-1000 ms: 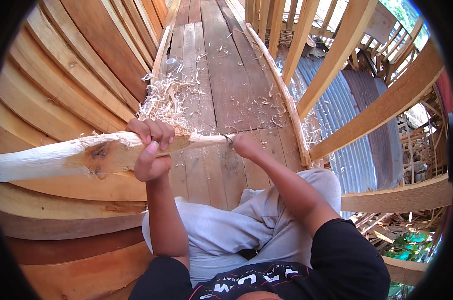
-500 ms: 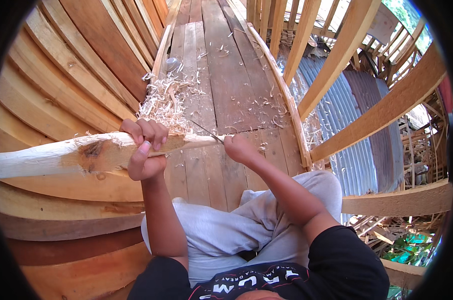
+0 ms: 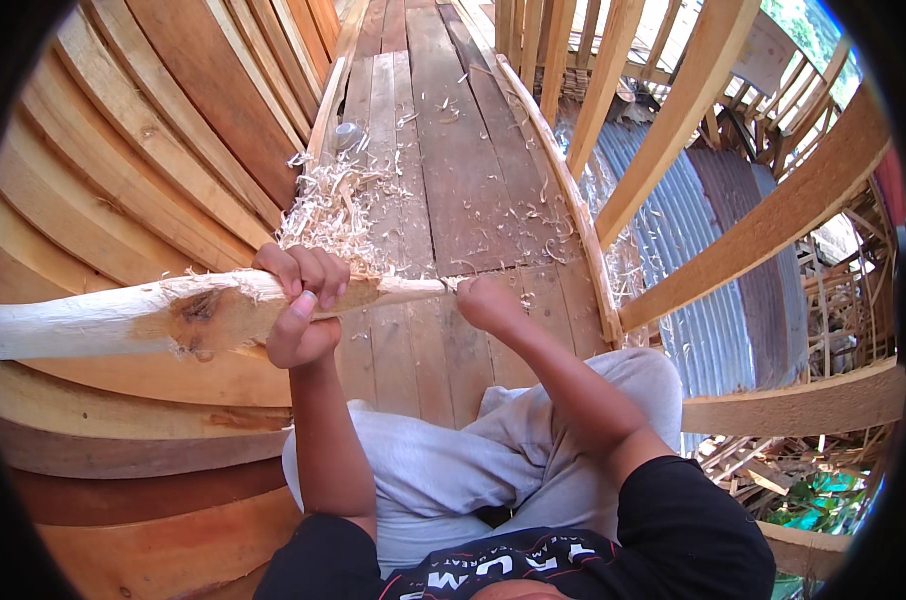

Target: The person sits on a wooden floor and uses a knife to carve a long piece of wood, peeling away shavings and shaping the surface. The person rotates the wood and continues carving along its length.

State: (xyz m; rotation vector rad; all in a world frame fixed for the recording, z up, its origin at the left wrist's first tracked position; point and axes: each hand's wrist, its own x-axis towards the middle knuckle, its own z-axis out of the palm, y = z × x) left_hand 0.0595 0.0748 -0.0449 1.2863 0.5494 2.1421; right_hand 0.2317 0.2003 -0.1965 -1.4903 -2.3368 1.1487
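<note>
A pale, partly stripped wooden pole (image 3: 93, 325) with a dark knot lies across in front of me, thick at the left and narrowing toward the right. My left hand (image 3: 305, 290) is wrapped round it near the middle, thumb on the near side. At the narrow tip, my right hand (image 3: 488, 303) is closed on a knife (image 3: 446, 286). Only a short dark bit of the blade shows beside the fingers; the handle is hidden in the fist. The blade sits against the tip.
Curled wood shavings (image 3: 335, 205) are heaped beyond my left hand, with more scattered over the plank floor (image 3: 463, 180). A small clear container (image 3: 348, 136) stands behind the heap. Upright boards (image 3: 163, 130) line the left; wooden railing slats (image 3: 678, 125) stand right, above corrugated metal sheets (image 3: 688, 270).
The knife blade, earlier pointing up and left from the tip, has turned and now hardly shows. Both hands and the pole have shifted slightly right.
</note>
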